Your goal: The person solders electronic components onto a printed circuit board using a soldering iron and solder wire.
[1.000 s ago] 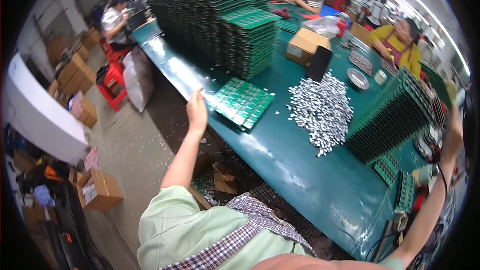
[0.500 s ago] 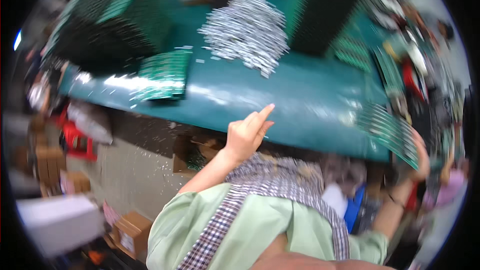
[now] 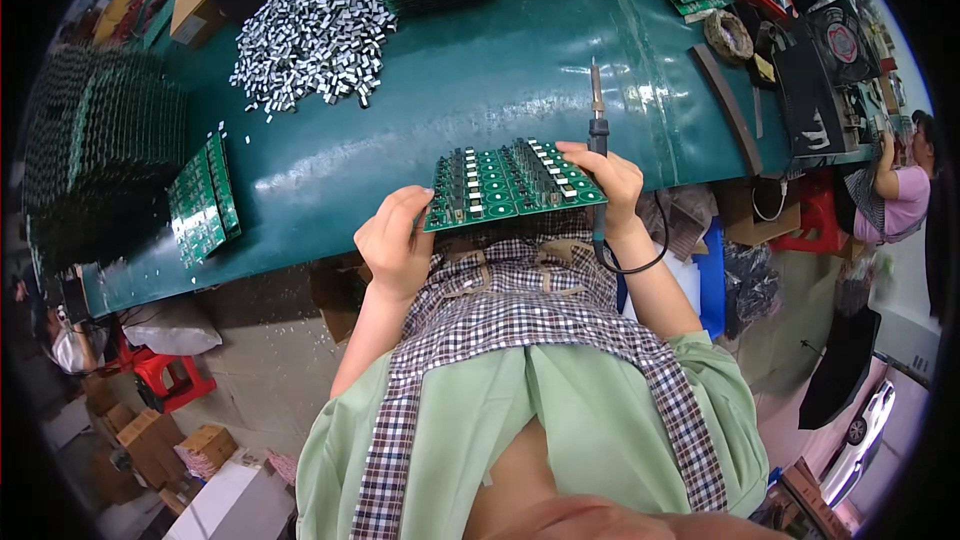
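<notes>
Held between both hands at the table's near edge is a green circuit board panel point(image 3: 512, 183) with rows of white and black components. Its left end is pinched by my left hand point(image 3: 396, 245), thumb at the corner. My right hand point(image 3: 617, 183) grips the right end and also holds a soldering iron point(image 3: 598, 130), whose tip points away from me over the table. The iron's black cable loops beside my right wrist. Beyond the panel, a heap of small white-and-black components point(image 3: 318, 28) lies on the green table mat point(image 3: 470, 80).
Tall stacks of boards point(image 3: 105, 140) stand at the left and far middle. Loose panels point(image 3: 205, 202) lie near the left stack. At the right are a grey bar point(image 3: 725, 108), a tape roll point(image 3: 728, 35) and a black fan unit point(image 3: 842, 38). A co-worker point(image 3: 895, 175) is at far right.
The view has swung to the right. My right hand has brought the board from the far right to my front and now has the soldering iron too. My left hand, empty before, has taken the board's left end.
</notes>
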Demonstrator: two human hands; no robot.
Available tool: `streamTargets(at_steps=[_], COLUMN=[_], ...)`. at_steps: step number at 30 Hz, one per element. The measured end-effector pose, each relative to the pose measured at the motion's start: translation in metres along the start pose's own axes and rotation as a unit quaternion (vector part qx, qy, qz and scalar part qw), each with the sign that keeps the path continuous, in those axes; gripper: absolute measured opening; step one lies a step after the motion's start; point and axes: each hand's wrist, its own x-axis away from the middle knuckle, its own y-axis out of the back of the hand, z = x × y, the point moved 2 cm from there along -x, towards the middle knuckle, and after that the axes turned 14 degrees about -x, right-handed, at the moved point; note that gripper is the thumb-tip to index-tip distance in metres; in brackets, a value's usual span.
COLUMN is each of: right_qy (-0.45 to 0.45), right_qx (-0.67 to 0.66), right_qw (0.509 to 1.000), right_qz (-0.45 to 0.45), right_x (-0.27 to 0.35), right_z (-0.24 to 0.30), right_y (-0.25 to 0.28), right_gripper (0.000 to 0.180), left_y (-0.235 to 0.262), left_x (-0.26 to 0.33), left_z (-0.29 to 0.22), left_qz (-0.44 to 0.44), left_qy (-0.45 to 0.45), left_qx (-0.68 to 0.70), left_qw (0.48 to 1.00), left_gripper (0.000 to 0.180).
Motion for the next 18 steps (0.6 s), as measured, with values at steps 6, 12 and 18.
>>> streamTargets(at_steps=[6,12,18], right_qy=[-0.023,-0.038,-0.047], right_qx=[-0.006,0.014,-0.024], right_qw=[1.000,0.999,0.999], right_qz=[0.009,0.008,-0.008], right_x=[0.0030,0.0046,0.0079], right_z=[-0.0023,-0.0003,-0.0052], right_y=[-0.0004,-0.0014,-0.0041], right_gripper=[0.020,0.019,0.019], left_y=[-0.0019,0.0014,0.0026], left_x=[0.0007,-0.0001,-0.0011], left_z=[0.0013,-0.0011,-0.0050], left_qz=[0.001,0.013,0.006], left_qy=[0.007,0.007,0.003], left_qx=[0.005,0.014,0.008], left_qw=[1.000,1.000,1.000], left_gripper=[0.025,0.028,0.028])
